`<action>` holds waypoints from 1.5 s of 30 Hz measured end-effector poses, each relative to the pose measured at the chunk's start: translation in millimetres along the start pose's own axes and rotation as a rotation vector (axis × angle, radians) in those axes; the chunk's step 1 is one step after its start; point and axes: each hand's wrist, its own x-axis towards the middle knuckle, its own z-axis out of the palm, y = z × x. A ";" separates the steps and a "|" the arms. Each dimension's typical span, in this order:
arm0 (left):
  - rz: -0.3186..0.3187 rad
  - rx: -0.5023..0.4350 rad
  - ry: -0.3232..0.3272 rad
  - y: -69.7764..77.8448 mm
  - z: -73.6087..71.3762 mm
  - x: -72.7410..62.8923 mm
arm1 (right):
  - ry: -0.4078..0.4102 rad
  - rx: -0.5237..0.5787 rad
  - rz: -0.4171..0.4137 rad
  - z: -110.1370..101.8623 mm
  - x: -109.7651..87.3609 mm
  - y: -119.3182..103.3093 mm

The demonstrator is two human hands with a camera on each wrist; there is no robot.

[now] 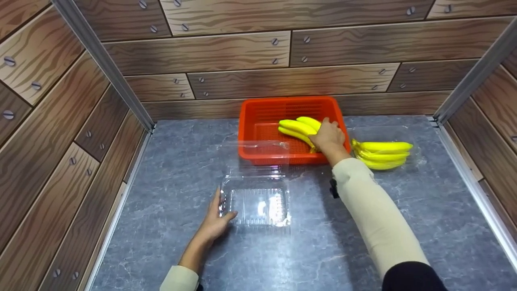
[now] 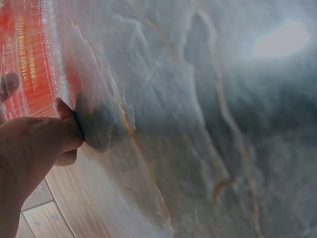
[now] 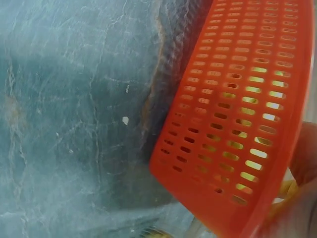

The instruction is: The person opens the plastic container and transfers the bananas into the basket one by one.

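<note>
In the head view, a bunch of yellow bananas (image 1: 297,127) lies in an orange-red plastic basket (image 1: 244,121). My right hand (image 1: 330,137) reaches over the basket's right side and grips the right end of the bunch. The right wrist view shows yellow through the slots of the basket wall (image 3: 213,124), and part of my right hand (image 3: 302,198) behind its rim. Nearer the front stands a clear plastic clamshell container (image 1: 256,206) with its lid raised. My left hand (image 1: 218,220) holds its left side; the thumb is at the front corner.
To the right of the basket, another bunch of bananas (image 1: 383,155) sits in a clear plastic container (image 1: 416,155). Wood-patterned walls (image 1: 242,52) with metal corner strips enclose the grey marbled table (image 1: 169,173) at the back and both sides.
</note>
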 end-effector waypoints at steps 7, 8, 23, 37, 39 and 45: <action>-0.005 -0.046 -0.023 -0.3 0.8 1.2 | 0.107 0.054 -0.124 -7.4 -23.7 -1.5; -0.004 -0.057 -0.031 0.2 0.3 1.6 | 0.130 0.073 -0.159 -7.5 -29.5 -1.2; -0.005 -0.119 -0.094 2.8 -5.1 3.0 | 0.088 0.305 -0.468 33.0 -153.7 14.0; -0.014 -0.142 -0.140 0.4 -7.0 2.0 | -0.227 0.385 -0.611 85.8 -187.3 28.1; -0.005 -0.141 -0.141 -0.3 -6.7 1.8 | -0.234 0.386 -0.613 89.0 -189.6 29.5; 0.013 -0.134 -0.127 -1.1 -6.7 2.6 | -0.251 0.360 -0.607 96.3 -192.5 29.4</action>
